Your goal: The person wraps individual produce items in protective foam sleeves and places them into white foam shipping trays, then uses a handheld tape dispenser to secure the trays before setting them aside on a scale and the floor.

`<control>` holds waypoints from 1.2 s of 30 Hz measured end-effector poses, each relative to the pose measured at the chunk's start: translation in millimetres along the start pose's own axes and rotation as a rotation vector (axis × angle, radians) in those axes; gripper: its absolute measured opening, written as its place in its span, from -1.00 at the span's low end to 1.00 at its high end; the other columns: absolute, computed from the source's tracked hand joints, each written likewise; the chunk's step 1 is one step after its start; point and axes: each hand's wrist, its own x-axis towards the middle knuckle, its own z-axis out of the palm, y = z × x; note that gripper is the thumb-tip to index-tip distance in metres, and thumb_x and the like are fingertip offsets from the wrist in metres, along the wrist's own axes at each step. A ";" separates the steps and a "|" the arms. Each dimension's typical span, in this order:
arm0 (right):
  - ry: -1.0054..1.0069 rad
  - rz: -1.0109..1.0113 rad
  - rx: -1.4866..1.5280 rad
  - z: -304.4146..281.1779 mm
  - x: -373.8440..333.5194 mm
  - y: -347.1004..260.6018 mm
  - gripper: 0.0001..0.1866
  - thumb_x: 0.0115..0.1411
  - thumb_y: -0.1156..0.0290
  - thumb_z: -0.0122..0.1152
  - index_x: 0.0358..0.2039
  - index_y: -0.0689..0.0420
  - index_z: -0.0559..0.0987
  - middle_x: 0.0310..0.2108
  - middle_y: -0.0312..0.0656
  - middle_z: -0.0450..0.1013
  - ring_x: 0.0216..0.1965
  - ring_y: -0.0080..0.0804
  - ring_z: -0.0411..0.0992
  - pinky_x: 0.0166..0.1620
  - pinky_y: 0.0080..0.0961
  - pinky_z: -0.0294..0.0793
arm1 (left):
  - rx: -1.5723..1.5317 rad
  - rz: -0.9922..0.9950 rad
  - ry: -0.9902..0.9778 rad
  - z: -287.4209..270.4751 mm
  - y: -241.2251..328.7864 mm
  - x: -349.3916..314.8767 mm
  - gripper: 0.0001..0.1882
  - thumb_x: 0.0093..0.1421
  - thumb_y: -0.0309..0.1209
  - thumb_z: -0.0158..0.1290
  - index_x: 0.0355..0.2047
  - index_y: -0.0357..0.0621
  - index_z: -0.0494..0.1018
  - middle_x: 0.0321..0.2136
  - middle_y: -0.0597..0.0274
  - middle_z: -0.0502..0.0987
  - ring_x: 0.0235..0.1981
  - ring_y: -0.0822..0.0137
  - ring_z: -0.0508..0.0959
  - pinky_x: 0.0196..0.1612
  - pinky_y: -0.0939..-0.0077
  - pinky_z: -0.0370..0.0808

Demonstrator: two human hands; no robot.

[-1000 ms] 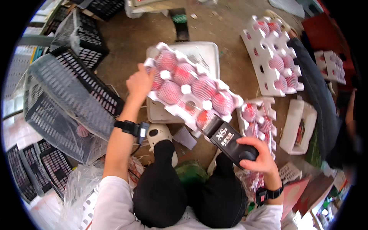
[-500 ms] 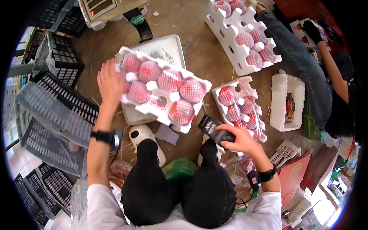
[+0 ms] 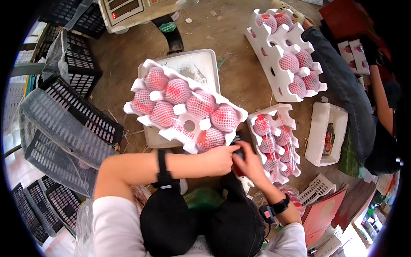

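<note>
A white foam tray (image 3: 173, 133) rests tilted over the pale metal scale platform (image 3: 209, 68), holding several round red fruits (image 3: 177, 91) in pink-white netting. One of its hollows has no fruit. Just off its near right corner, my right hand (image 3: 252, 167) is closed around a black handheld tool (image 3: 238, 155), which my fingers partly cover. My left hand (image 3: 222, 160) reaches across and meets the tool's upper end with fingers pinched together. Whatever those fingers grip is hidden.
A foam tray of fruit (image 3: 261, 143) lies at right, and a taller foam stack (image 3: 267, 68) stands behind it. Farther right are a foam box (image 3: 314, 137) and a person's leg (image 3: 342, 77). Black crates (image 3: 81, 103) line the left; the scale's display (image 3: 124, 10) is at the top.
My left hand has let go of the fruit tray's left end and come across to the right hand. The right hand and black tool have come lower and closer to my body.
</note>
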 end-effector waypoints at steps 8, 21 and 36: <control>-0.186 -0.130 -0.453 46.8 23.7 17.1 -0.36 0.12 0.17 0.21 0.16 0.10 0.23 -0.42 0.04 0.43 -0.50 0.00 0.50 -0.46 -0.18 0.50 | -0.172 -1.123 0.664 50.3 -36.0 -105.0 -0.71 0.03 -0.31 0.16 -0.22 -0.04 0.43 -0.42 0.19 0.36 -0.43 0.20 0.48 -0.48 0.34 0.47; 0.459 0.014 -0.616 -63.0 -28.5 87.8 -0.71 0.13 0.34 0.12 -0.11 0.05 0.42 -0.45 -0.06 0.41 -0.37 -0.04 0.47 -0.36 -0.16 0.48 | -0.374 -1.206 0.702 86.5 -50.4 -103.9 -0.71 0.06 -0.24 0.17 -0.22 0.03 0.43 -0.49 0.05 0.50 -0.48 -0.03 0.54 -0.43 0.13 0.47; 0.345 0.154 -0.439 -87.0 -71.2 121.5 -0.71 0.14 0.17 0.17 -0.26 0.10 0.45 -0.50 0.04 0.47 -0.47 0.06 0.48 -0.42 -0.08 0.47 | -0.249 -0.732 0.945 -120.1 -80.7 -41.3 -0.75 0.05 -0.24 0.15 -0.32 -0.07 0.43 -0.54 0.09 0.55 -0.47 0.04 0.57 -0.42 0.16 0.48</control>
